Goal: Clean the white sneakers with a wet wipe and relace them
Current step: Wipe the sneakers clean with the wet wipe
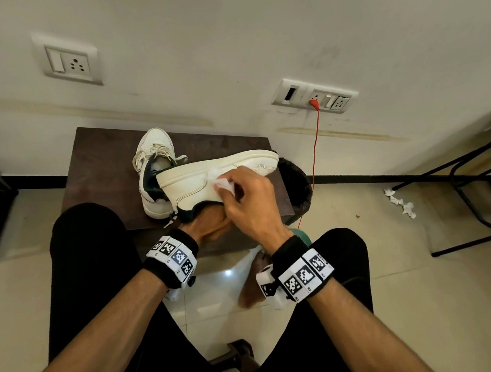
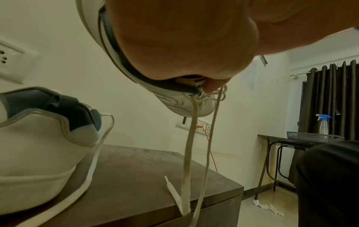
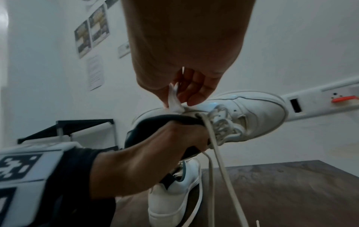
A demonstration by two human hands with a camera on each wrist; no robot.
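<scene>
A white sneaker [image 1: 196, 178] with a dark collar is held on its side above the dark wooden table [image 1: 95, 156]. My left hand [image 1: 209, 221] grips it at the collar, fingers tucked inside the opening. My right hand [image 1: 238, 186] pinches a crumpled white wet wipe [image 1: 223, 184] and presses it against the shoe's upturned side. The wipe [image 3: 174, 101] sticks out between the fingers in the right wrist view. Two loose laces [image 2: 189, 153] hang from the held sneaker [image 2: 180, 102] down to the table edge. The second sneaker [image 1: 153, 152] stands on the table just behind it.
A black bag [image 1: 295, 182] sits at the table's right side, with a red cable [image 1: 315, 157] running up to a wall socket. Crumpled wipes [image 1: 401, 203] lie on the floor beside a black metal frame [image 1: 474, 191]. A spray bottle [image 2: 323, 124] stands on a side table.
</scene>
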